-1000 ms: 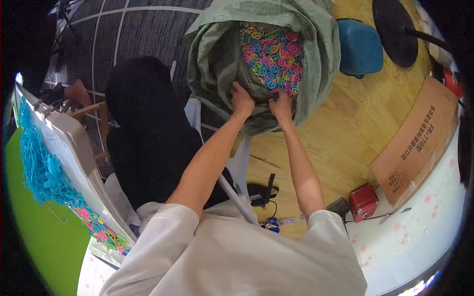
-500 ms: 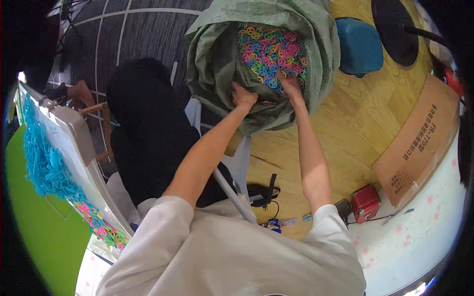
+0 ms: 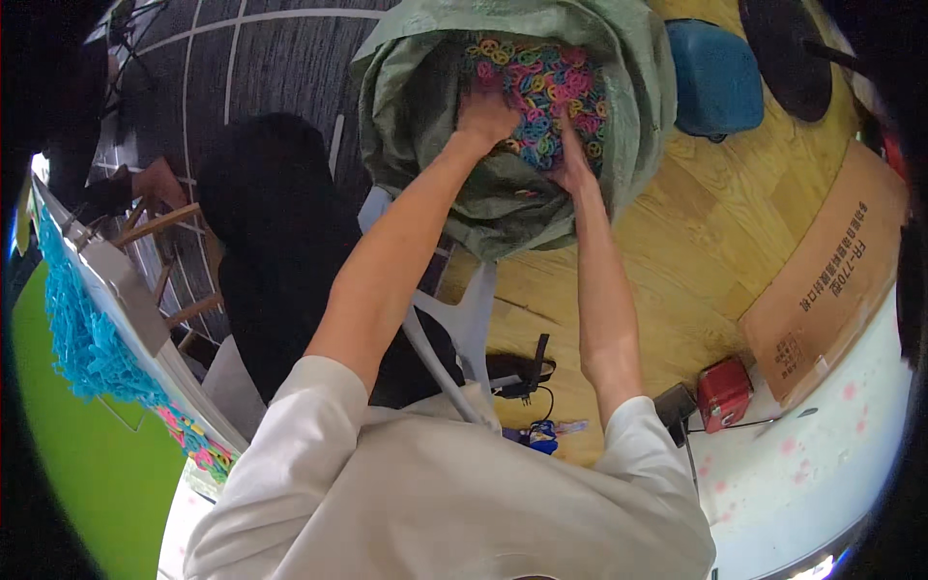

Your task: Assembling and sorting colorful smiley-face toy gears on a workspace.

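Observation:
A large green woven sack (image 3: 626, 106) stands with its mouth wide and its rim rolled down. Inside lies a heap of small plastic rings (image 3: 553, 79) in pink, yellow, blue, green and orange. My left hand (image 3: 486, 118) is over the left part of the heap, its fingers blurred and in shadow, so I cannot see whether they hold anything. At the heap's near right side is my right hand (image 3: 573, 162). Its fingers are stretched out against the rings, with no grip visible.
A blue stool (image 3: 713, 79) stands right of the sack. Farther right are a cardboard box (image 3: 829, 275) and a small red box (image 3: 723, 394). At left, blue plastic pieces (image 3: 97, 338) and several colourful rings (image 3: 195, 443) lie by a white-edged table. A grey leg (image 3: 474, 304) stands below the sack.
My left hand has moved from the sack's inner near-left fold up and onto the rings. My right hand stays at the near right of the heap, its fingers now straighter.

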Available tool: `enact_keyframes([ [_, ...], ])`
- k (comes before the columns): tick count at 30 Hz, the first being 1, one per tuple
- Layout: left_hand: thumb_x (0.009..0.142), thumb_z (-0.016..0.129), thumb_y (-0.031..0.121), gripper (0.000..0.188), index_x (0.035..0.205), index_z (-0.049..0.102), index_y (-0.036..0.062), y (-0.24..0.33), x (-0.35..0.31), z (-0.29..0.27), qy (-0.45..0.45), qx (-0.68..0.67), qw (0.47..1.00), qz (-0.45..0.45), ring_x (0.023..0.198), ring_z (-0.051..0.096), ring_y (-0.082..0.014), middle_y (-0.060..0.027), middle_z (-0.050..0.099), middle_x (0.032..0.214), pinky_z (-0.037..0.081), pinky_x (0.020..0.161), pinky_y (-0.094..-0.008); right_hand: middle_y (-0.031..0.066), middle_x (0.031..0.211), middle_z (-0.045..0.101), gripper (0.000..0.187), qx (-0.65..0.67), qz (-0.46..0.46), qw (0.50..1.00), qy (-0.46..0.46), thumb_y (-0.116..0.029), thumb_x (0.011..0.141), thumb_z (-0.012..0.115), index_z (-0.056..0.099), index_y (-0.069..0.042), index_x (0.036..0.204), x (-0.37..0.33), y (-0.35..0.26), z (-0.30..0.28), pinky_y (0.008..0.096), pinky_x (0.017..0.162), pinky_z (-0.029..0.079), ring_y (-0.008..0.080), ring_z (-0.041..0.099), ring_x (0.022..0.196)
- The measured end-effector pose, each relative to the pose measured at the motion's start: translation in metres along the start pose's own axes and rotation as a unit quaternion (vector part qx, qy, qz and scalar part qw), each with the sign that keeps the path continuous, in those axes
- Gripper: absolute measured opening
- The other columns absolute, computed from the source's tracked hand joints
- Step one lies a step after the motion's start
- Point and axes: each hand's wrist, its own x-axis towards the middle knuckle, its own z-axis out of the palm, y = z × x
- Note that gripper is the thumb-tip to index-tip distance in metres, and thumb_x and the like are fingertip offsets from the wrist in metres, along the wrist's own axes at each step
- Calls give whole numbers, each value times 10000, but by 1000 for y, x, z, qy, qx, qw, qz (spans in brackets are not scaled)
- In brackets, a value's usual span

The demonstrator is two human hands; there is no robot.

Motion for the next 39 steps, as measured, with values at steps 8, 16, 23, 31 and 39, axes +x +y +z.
enact_keyframes([
  [8,907,432,375,526,1312,455,40,28,-13,57,-174,18,984,35,1269,383,-398,-249,370,1392,403,989,-500,74,1486,195,820,98,-35,994,-22,-701,867,334,169,-170,1469,25,35,-22,468,1054,240,245,202,1355],
  [16,900,444,500,544,1287,523,126,42,-29,59,-21,-119,991,-61,1173,444,-471,-259,404,1357,364,975,-560,92,1562,60,779,108,-69,992,10,-662,923,245,35,-192,1507,28,33,-3,428,1133,152,239,76,1437],
  [23,843,611,360,370,1071,637,70,49,-21,-3,169,-292,940,-50,924,580,-406,-212,595,1018,462,806,-476,84,1253,488,566,283,-187,940,34,-512,963,357,420,-80,1322,-11,-18,69,369,943,375,221,479,1134],
  [31,819,640,289,273,968,664,62,81,-18,-48,274,-359,892,15,889,578,-375,-164,611,969,466,758,-435,39,1025,555,434,309,-283,907,38,-441,965,400,545,-54,1097,-29,-48,67,328,826,432,182,545,940],
  [39,807,651,267,260,975,663,69,95,-48,-78,297,-374,878,36,956,574,-342,-149,612,1029,458,824,-411,56,1148,516,482,299,-241,921,68,-491,950,414,499,-66,1162,-94,-60,78,334,880,429,201,537,1002],
])
